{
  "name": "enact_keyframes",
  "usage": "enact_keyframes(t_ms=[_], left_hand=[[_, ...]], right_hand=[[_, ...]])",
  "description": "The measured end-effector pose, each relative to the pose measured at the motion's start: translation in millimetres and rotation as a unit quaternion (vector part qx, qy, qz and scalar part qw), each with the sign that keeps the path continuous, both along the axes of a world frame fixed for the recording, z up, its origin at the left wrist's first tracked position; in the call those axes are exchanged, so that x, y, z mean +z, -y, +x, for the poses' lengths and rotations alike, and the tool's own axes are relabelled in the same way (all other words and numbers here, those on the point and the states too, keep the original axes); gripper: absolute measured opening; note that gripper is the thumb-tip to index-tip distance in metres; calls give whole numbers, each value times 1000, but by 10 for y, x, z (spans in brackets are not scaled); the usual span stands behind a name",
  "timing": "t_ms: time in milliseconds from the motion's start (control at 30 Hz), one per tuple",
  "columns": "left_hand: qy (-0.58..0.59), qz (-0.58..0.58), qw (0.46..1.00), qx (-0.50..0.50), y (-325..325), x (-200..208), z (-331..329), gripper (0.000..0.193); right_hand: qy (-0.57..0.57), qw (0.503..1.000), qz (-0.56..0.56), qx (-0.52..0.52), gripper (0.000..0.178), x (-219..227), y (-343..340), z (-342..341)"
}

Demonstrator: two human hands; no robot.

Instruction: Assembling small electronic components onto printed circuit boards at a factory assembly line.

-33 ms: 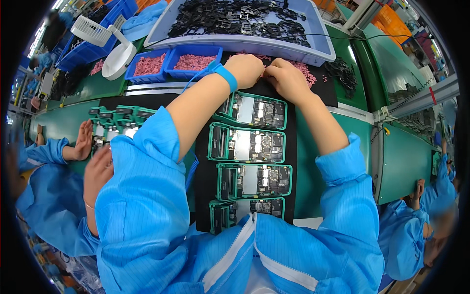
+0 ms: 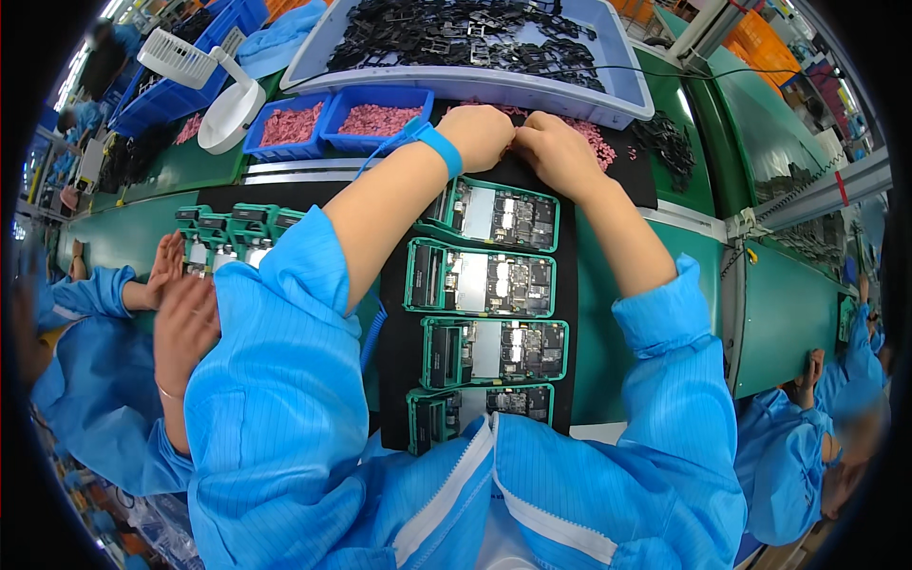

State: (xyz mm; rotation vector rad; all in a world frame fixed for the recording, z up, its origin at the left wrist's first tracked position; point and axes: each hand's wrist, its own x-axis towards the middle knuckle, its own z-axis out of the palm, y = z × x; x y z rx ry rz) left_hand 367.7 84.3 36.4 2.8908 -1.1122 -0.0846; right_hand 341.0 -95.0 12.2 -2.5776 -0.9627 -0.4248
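Note:
My left hand (image 2: 472, 139), with a blue wrist strap (image 2: 437, 147), is closed with its fingers curled. My right hand (image 2: 560, 157) meets it, thumb and fingers pinched together. Whatever lies between the fingertips is too small and hidden to make out. Under and behind the hands, loose small pink pieces (image 2: 594, 142) are spread on a black mat (image 2: 627, 180). Below my wrists, several green-framed phone housings with exposed circuit boards stand in a column, among them the top one (image 2: 508, 217) and the one under it (image 2: 484, 277).
Two blue bins (image 2: 380, 90) of pink pieces stand left of my hands, beside a white fan (image 2: 223, 119). Behind is a large tray (image 2: 622, 66) of black parts; more black parts (image 2: 665, 142) lie at right. A co-worker's hands (image 2: 185, 323) are by more housings (image 2: 228, 228) at left.
The co-worker's hands at left have shifted slightly, and the housings beside them sit a little differently. My own hands look the same.

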Motion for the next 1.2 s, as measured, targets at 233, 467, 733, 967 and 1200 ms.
enact_keyframes(t_ms=[233,467,733,967,1200], left_hand=[[-48,-56,997,21,-93,-19,-4,13],[-77,-147,986,-20,-107,237,-297,12],[-91,-113,983,-114,43,168,-840,9],[25,-17,991,-129,127,92,-928,8],[132,42,969,-203,249,135,-976,5]], right_hand=[[53,998,-45,1,9,-31,-17,15],[-55,995,34,-79,11,146,322,-606],[-147,982,75,-92,9,73,464,-1445],[-90,991,6,-97,3,27,424,-1554],[-76,990,-58,-100,3,68,421,-1520]])
